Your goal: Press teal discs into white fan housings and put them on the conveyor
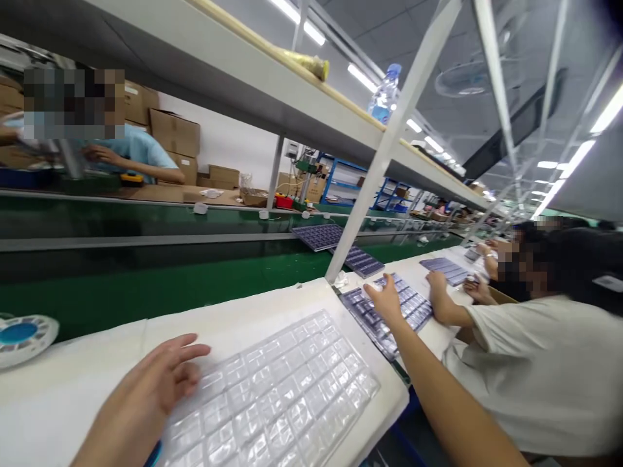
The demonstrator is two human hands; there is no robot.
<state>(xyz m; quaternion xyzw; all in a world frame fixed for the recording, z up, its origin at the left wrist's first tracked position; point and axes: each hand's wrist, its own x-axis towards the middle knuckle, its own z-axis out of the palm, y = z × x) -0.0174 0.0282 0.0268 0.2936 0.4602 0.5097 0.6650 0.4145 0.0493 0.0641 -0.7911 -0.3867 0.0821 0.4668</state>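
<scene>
On the white tabletop (111,350), a clear tray (277,383) with rows of square compartments lies in front of me, tilted diagonally across my view. My left hand (158,379) is at its left edge, palm inward, fingers loosely spread and partly curled, with nothing seen pinched; contact with the tray I cannot tell. My right hand (388,303) reaches over a grey tray (413,305) to the right of the clear one, thumb and fingers apart. I see nothing between them, and cannot tell whether they touch the tray. Two dark trays (318,236) lie further off, near the foot of a white post (372,188). Green belt (146,292) runs beyond the tabletop. At right, a co-worker in a pale shirt (549,370) sits with an arm beside the grey tray. Overhead, a shelf (233,71) carries a plastic bottle (384,97).
</scene>
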